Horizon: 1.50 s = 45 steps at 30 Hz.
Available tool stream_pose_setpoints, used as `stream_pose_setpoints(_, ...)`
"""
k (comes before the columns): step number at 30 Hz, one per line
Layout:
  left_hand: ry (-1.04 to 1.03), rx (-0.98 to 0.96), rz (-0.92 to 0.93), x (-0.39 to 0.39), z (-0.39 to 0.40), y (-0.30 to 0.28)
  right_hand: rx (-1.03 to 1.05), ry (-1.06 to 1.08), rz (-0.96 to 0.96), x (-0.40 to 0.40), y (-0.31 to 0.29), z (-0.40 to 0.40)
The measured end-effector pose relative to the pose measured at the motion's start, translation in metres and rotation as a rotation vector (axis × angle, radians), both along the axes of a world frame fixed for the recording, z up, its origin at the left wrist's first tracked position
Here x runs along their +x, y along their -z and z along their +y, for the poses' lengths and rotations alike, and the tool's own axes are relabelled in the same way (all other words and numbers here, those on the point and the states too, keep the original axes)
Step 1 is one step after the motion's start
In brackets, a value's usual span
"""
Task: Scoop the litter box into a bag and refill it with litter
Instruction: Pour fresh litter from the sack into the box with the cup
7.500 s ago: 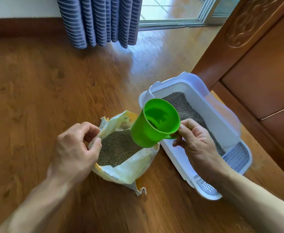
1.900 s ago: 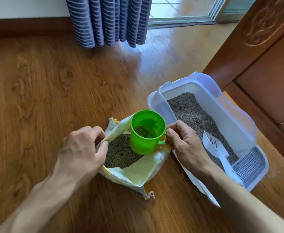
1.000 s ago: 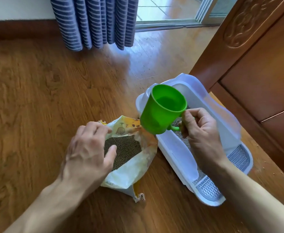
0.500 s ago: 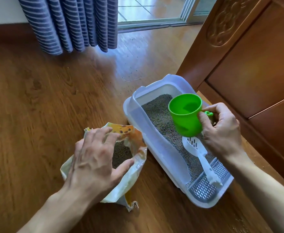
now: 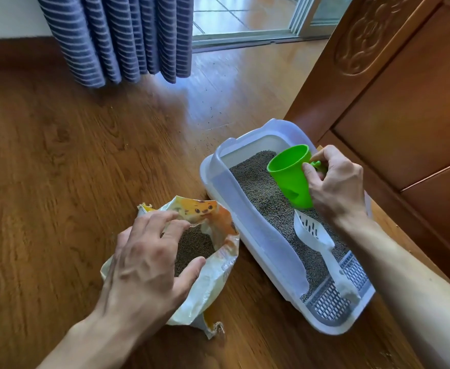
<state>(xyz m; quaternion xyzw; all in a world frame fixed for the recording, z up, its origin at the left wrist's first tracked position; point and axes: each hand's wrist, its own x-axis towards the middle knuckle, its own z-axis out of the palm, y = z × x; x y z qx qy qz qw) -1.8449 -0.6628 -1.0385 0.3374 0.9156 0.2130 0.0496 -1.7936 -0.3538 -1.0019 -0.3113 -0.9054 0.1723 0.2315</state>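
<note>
The green cup (image 5: 291, 177) is being gripped by the right hand (image 5: 335, 186), tipped mouth-away over the litter box's (image 5: 255, 235) far end; the left hand (image 5: 146, 265), fingers spread, is resting on the litter bag (image 5: 218, 272).

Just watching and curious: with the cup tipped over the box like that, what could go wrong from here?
The right hand tips the green cup near the litter box's far wall, so grains might bounce onto the floor. Fresh litter could bury the white scoop lying inside. The left hand only rests on the open bag; it may slump and spill.
</note>
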Motion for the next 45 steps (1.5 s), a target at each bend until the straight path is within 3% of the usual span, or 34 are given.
stream_pose_setpoints(4, 0.001, 0.017, -0.003, -0.002, -0.001, -0.001, 0.019, 0.019, -0.216, 0.003, 0.014, 0.002)
stream_pose_setpoints(9, -0.010, 0.047, -0.014, -0.003, -0.004, -0.003, 0.065, -0.089, -0.125, 0.017, 0.016, -0.004)
stream_pose_setpoints(13, -0.009, 0.053, -0.003, -0.004, -0.005, -0.002, 0.104, -0.048, -0.309, 0.019, 0.015, -0.002)
stream_pose_setpoints(17, -0.015, 0.046, -0.004, -0.004, -0.002, -0.001, 0.132, -0.145, -0.234, 0.025, 0.012, -0.004)
stream_pose_setpoints(21, -0.015, 0.032, -0.007, -0.003, 0.000, -0.001, 0.190, -0.091, -0.344, 0.022, 0.010, -0.001)
stream_pose_setpoints(25, -0.021, 0.028, -0.004, -0.002, 0.001, -0.001, 0.195, -0.249, -0.179, 0.021, 0.006, -0.008)
stream_pose_setpoints(29, -0.020, 0.044, -0.001, -0.002, 0.001, -0.002, 0.224, -0.149, -0.352, 0.018, 0.008, 0.000)
stream_pose_setpoints(33, -0.021, 0.052, 0.004, -0.002, -0.001, -0.001, 0.211, -0.267, -0.186, 0.024, 0.006, -0.001)
stream_pose_setpoints(37, -0.027, 0.049, 0.002, -0.001, -0.003, -0.001, 0.222, -0.147, -0.319, 0.028, 0.009, 0.002)
stream_pose_setpoints(41, -0.025, 0.045, -0.003, -0.001, -0.004, 0.000, 0.247, -0.250, -0.185, 0.039, 0.012, 0.000)
stream_pose_setpoints(45, -0.028, 0.041, -0.015, -0.001, -0.005, -0.001, 0.270, -0.152, -0.331, 0.037, 0.011, 0.003)
